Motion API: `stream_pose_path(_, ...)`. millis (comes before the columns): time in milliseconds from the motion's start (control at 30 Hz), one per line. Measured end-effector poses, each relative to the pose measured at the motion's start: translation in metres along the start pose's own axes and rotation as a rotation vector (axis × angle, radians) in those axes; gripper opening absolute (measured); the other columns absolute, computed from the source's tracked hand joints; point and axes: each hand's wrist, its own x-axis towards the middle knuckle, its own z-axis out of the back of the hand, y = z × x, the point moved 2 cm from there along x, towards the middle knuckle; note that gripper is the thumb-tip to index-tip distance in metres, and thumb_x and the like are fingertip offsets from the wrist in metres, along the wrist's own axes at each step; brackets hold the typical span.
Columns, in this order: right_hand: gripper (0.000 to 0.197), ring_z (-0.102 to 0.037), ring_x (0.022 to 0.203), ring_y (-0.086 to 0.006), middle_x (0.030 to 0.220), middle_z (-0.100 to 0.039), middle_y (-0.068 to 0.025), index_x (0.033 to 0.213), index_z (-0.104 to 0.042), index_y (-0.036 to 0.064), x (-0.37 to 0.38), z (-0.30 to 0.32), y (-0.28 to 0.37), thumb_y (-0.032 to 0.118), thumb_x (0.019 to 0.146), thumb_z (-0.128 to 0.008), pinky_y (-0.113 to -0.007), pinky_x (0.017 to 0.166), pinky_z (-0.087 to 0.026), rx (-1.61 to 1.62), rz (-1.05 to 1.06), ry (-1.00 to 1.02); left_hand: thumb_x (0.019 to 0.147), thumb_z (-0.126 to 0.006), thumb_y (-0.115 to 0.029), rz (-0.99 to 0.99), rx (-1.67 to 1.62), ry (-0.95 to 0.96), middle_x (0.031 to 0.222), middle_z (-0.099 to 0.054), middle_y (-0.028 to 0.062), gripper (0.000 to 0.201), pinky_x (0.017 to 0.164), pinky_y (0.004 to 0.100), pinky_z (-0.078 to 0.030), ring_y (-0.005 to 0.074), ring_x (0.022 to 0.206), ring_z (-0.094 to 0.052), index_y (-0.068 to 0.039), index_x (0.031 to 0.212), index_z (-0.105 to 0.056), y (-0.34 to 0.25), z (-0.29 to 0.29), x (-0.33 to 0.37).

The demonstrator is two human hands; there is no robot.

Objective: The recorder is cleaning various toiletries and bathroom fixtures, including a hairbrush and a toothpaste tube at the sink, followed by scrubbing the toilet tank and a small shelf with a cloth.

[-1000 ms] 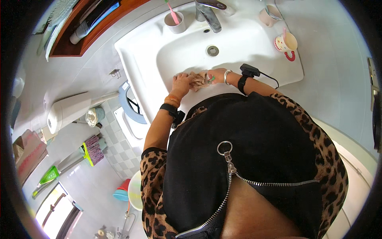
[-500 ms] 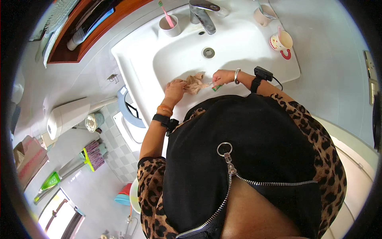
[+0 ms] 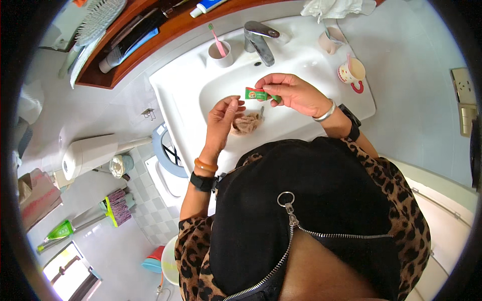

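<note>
Over the basin my right hand (image 3: 293,93) pinches a small green packet (image 3: 256,94) with a red edge between thumb and fingers. A strip of the same green shows under those fingers. Just left of the packet is my left hand (image 3: 221,120), its fingers half curled and apart, with nothing visible in them. Below both hands a crumpled light-brown cloth (image 3: 245,124) lies at the near side of the white washbasin (image 3: 211,95). A thin greyish piece sticks up at its right end; its kind is unclear.
A chrome tap (image 3: 258,42) rises at the basin's back. Left of it stands a white cup (image 3: 221,54) with a pink toothbrush. On the right are a red-handled mug (image 3: 351,72) and a pinkish cup (image 3: 330,41). A wooden shelf (image 3: 175,22) runs behind.
My left hand has let go of the brown cloth, which stays at the basin's near side. My right hand has risen away from it with the green packet.
</note>
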Motion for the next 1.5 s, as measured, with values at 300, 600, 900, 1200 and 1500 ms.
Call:
stream_pose_path(300,0.02,-0.05,0.071,-0.0045,0.092,-0.06,-0.0002,0.102,-0.057,0.0049,-0.002,-0.041,0.016,0.012,0.084,-0.06,-0.019,0.064,-0.043,-0.167,0.053,-0.053,0.086,-0.06,-0.015,-0.141,-0.099,-0.015,0.086,-0.063,0.0069,0.02,0.062,0.0246,-0.052,0.0123,0.071,-0.06,0.002,0.097,-0.061,-0.069,-0.025,-0.035)
stream_pose_path(600,0.027,-0.051,0.067,-0.0046,0.086,-0.06,-0.0013,0.104,-0.056,0.0033,-0.007,-0.06,0.031,0.011,0.079,-0.065,-0.018,0.055,-0.04,-0.329,0.178,-0.122,0.087,-0.057,-0.012,-0.173,-0.166,-0.034,0.079,-0.064,0.0099,0.018,0.063,0.025,-0.053,0.0139,0.068,-0.062,0.003,0.097,-0.061,-0.075,-0.028,-0.053)
stream_pose_path(900,0.019,-0.053,0.068,-0.0041,0.083,-0.06,-0.0012,0.097,-0.059,0.0019,-0.01,-0.075,0.043,0.01,0.081,-0.063,-0.017,0.052,-0.039,-0.346,0.204,-0.073,0.087,-0.056,-0.009,-0.206,-0.215,-0.098,0.08,-0.064,0.0126,0.018,0.064,0.0264,-0.054,0.0164,0.069,-0.063,0.005,0.098,-0.06,-0.088,-0.028,-0.068)
stream_pose_path(1200,0.022,-0.056,0.073,-0.006,0.089,-0.059,-0.0014,0.103,-0.056,0.0029,-0.005,-0.091,0.046,0.009,0.082,-0.06,-0.017,0.052,-0.037,-0.258,0.156,-0.011,0.087,-0.056,-0.008,-0.276,-0.239,-0.123,0.081,-0.064,0.0141,0.018,0.065,0.0275,-0.054,0.0176,0.069,-0.064,0.005,0.098,-0.06,-0.098,-0.02,-0.085)
stream_pose_path(1500,0.023,-0.059,0.076,-0.009,0.094,-0.058,-0.0028,0.104,-0.054,0.0031,-0.002,-0.109,0.047,0.013,0.084,-0.06,-0.017,0.052,-0.036,-0.252,0.098,0.024,0.086,-0.057,-0.008,-0.297,-0.269,-0.165,0.082,-0.065,0.0139,0.02,0.065,0.0257,-0.054,0.0158,0.069,-0.064,0.006,0.1,-0.06,-0.098,-0.009,-0.094)
